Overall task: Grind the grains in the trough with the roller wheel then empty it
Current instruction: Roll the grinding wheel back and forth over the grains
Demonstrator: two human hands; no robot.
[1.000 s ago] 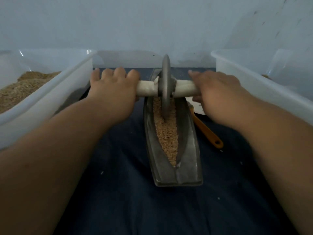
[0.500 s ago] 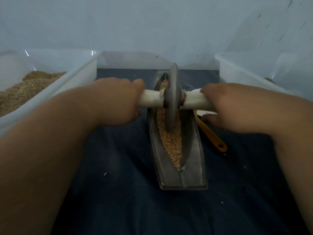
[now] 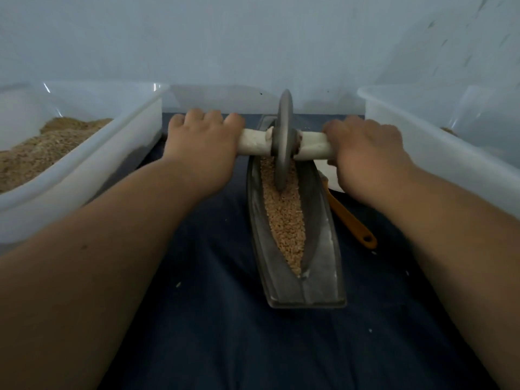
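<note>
Head view: left hand (image 3: 201, 153) and right hand (image 3: 365, 157) grip the roller wheel (image 3: 284, 130) by its axle. It stands upright in the grains (image 3: 287, 220), far along the trough (image 3: 281, 285).

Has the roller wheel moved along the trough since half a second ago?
Yes. The roller wheel has rolled forward, toward the far end of the trough, roughly back to where it sat a second ago.
</note>
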